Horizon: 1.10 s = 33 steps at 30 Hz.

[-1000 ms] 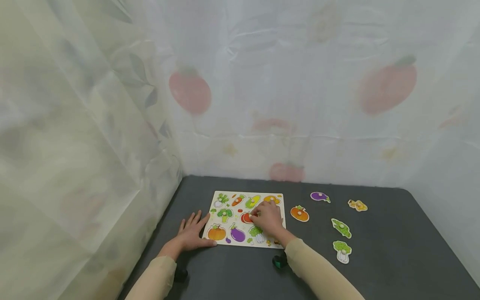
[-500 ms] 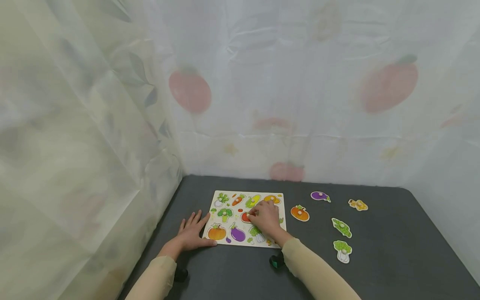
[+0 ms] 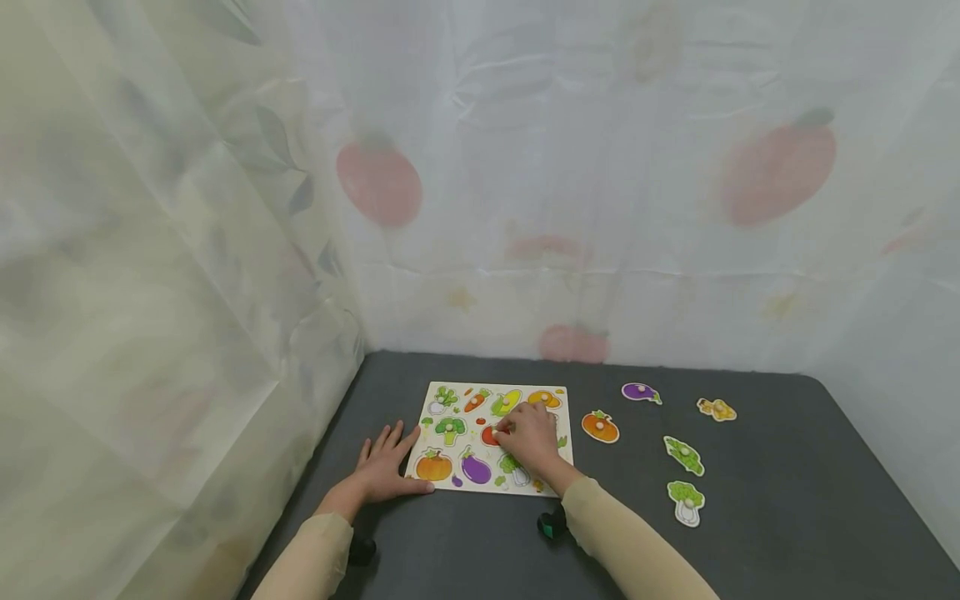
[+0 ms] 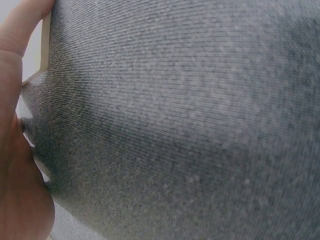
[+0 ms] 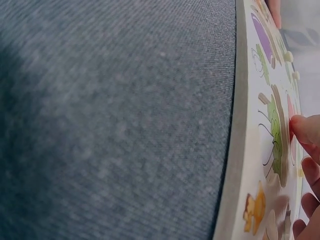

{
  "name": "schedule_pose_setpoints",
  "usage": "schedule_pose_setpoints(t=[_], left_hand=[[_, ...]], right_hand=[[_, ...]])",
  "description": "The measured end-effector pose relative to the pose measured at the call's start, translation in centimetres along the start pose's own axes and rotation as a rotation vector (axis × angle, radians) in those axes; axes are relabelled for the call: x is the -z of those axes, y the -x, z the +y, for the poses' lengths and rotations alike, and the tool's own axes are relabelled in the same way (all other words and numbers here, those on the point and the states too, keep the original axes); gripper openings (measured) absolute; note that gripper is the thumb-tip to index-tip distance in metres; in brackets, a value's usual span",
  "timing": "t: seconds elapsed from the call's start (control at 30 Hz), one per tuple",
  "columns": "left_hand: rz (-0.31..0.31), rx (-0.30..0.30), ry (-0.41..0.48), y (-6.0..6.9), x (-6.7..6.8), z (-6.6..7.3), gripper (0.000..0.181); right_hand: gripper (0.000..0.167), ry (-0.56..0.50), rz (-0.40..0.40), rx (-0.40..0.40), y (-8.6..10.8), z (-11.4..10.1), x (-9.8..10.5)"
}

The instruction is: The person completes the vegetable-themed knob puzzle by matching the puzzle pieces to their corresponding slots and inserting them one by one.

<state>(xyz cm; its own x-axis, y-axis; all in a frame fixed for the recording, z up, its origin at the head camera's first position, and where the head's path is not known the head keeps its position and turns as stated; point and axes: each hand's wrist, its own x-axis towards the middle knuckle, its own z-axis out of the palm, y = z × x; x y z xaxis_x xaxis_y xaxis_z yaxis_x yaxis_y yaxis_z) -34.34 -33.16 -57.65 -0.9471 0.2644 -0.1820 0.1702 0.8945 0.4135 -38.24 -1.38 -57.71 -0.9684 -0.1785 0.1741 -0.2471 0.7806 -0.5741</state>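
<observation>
A white vegetable puzzle board (image 3: 470,439) lies on the dark table. My left hand (image 3: 382,468) rests at its left edge, fingers spread, the thumb along the near-left corner. My right hand (image 3: 531,435) reaches over the board's middle and right side, thumb and fingertips pinching at the red tomato piece (image 3: 488,436), partly hidden by them. In the right wrist view the thumb (image 5: 306,129) meets the red shape over the board (image 5: 240,125). The left wrist view shows the left hand (image 4: 22,200) beside the board's corner (image 4: 44,45).
Loose knobbed pieces lie right of the board: a pumpkin (image 3: 600,427), an eggplant (image 3: 641,392), a yellow-brown piece (image 3: 716,410), a leafy green piece (image 3: 683,457) and a bok choy (image 3: 686,503). Patterned curtains (image 3: 480,208) stand behind and at the sides.
My right hand has shifted slightly left over the tomato, covering a little more of its right side. My left hand and the loose pieces stay where they were.
</observation>
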Motion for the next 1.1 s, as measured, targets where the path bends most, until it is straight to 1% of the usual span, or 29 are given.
schedule_pose_setpoints(t=[0.33, 0.47, 0.67, 0.8, 0.93, 1.1], left_hand=[[-0.003, 0.007, -0.017, -0.1, -0.2, 0.0, 0.121], [-0.002, 0.006, -0.020, -0.1, -0.1, 0.0, 0.121], [0.004, -0.001, -0.005, 0.0, 0.0, 0.1, 0.121], [-0.017, 0.008, -0.011, 0.0, 0.4, 0.4, 0.121], [-0.047, 0.021, -0.026, 0.3, 1.1, 1.1, 0.119], [-0.052, 0.016, -0.044, 0.7, 1.5, 1.6, 0.116]], right_hand=[[0.015, 0.015, 0.000, -0.015, -0.1, 0.0, -0.1], [0.014, 0.021, 0.012, 0.000, -0.1, -0.1, 0.1], [0.014, 0.065, 0.016, 0.023, -0.1, -0.2, 0.1], [0.015, 0.071, 0.010, 0.019, -0.2, -0.2, 0.1], [0.015, 0.067, 0.000, 0.012, -0.2, -0.3, 0.3], [0.015, 0.068, 0.002, 0.013, -0.2, -0.3, 0.3]])
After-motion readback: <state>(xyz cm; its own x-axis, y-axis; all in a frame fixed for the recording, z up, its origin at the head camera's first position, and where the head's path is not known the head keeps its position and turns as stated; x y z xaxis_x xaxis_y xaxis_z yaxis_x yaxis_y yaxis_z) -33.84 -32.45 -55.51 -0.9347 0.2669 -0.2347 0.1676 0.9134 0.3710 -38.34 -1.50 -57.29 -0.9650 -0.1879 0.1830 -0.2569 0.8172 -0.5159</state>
